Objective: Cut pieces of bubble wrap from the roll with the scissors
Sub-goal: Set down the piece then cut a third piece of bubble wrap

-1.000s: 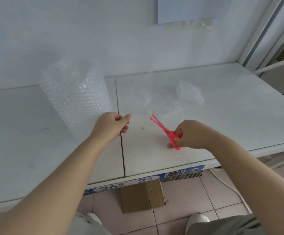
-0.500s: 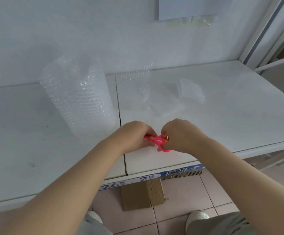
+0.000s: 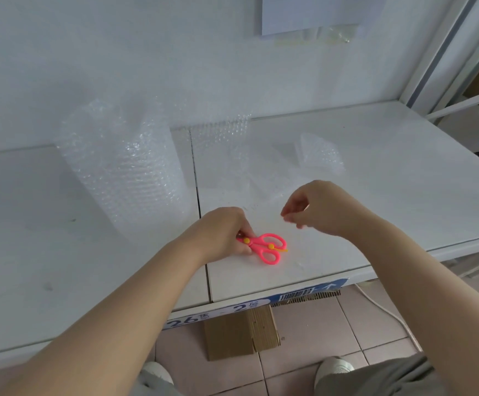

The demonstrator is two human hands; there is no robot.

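Note:
The small pink scissors (image 3: 266,247) with yellow rivets lie near the front of the white shelf (image 3: 404,195), handles pointing right. My left hand (image 3: 224,232) grips their blade end, which is hidden under its fingers. My right hand (image 3: 315,208) hovers just to the right and above the scissors, fingers loosely curled and holding nothing. The clear bubble wrap roll (image 3: 124,170) stands upright at the left, its loose end trailing right along the shelf. A cut piece of bubble wrap (image 3: 318,152) lies farther back on the right.
A wall backs the shelf, with a sheet of paper (image 3: 318,12) taped high up. A seam (image 3: 201,224) splits the shelf boards. Below the front edge are a cardboard box (image 3: 241,332), a tiled floor and a white cable (image 3: 389,312). Shelf posts rise at right.
The scissors passed from my right hand to my left and came down to the shelf. My right hand let go and moved up to the right.

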